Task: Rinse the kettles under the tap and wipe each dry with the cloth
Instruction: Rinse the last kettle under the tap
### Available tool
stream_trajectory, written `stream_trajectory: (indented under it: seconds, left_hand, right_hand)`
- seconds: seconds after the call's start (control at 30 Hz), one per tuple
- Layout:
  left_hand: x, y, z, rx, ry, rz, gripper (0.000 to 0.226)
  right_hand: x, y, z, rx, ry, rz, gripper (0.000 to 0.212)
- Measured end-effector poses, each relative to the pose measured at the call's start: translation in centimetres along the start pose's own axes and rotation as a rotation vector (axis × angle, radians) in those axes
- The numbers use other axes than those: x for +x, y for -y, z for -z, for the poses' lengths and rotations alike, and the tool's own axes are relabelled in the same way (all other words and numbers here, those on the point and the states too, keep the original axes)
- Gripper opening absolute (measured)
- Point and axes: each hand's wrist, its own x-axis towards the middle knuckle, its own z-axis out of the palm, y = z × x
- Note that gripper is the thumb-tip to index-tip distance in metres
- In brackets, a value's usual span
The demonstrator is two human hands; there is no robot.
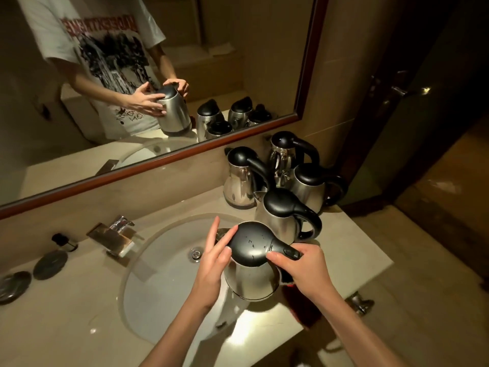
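— Steel kettle [251,271] with droplets on its black lid: we hold it over the near right rim of the sink [148,260]. Our right hand [304,268] curls round the handle; our left hand [211,263] lies against the side, fingers [214,235] straight.

— So rinsing seems done or under way. Four kettles [283,181] wait on the surface [357,250] far right; the tap [116,234] looks dry. We see no cloth for certain.
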Motion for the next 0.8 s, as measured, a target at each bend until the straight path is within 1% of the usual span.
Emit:
stream_trajectory:
  seconds: [0.03, 0.07, 0.13, 0.17, 0.23, 0.37, 0.47, 0.57, 0.67, 0.8]
  left_hand:
    - [0.1, -0.4, -1.2, -0.014, -0.006, -0.006, 0.076]
    - [0.3, -0.7, -2.4, -0.027, -0.008, -0.008, 0.081]
    - [0.6, -1.1, -5.1, -0.058, 0.001, -0.01, 0.084]
    - [0.8, -1.2, -6.4, -0.072, 0.006, -0.009, 0.083]
    - [1.2, -1.1, -9.3, -0.093, 0.011, -0.01, 0.081]
    - [2.1, -1.1, -15.1, -0.109, 0.03, 0.022, 0.067]
    - [2.8, -0.7, -19.0, -0.041, 0.047, 0.035, 0.079]
    - [3.7, -0.3, -22.4, 0.019, 0.078, 0.019, 0.089]
    - [5.2, 0.3, -24.6, 0.053, 0.119, 0.03, 0.078]
    - [7.9, 1.0, -26.0, 0.091, 0.155, 0.05, 0.073]
  right_hand:
    - [0.1, -0.2, 1.2, 0.002, 0.0, -0.001, 0.064]
    - [0.3, -0.3, 2.4, 0.009, -0.003, -0.008, 0.063]
    - [0.5, -0.9, 5.0, 0.02, -0.015, -0.021, 0.046]
    - [0.6, -1.2, 6.3, 0.018, -0.018, -0.019, 0.042]
    - [0.8, -2.3, 9.0, 0.004, -0.022, -0.023, 0.05]
    - [1.2, -4.3, 14.6, -0.004, -0.044, -0.049, 0.07]
    - [1.4, -5.6, 18.5, -0.028, -0.059, -0.044, 0.06]
    - [1.8, -6.9, 21.8, -0.023, -0.082, -0.06, 0.057]
    - [2.4, -8.1, 23.9, -0.009, -0.116, -0.073, 0.056]
    - [4.1, -9.2, 25.1, 0.0, -0.142, -0.085, 0.056]
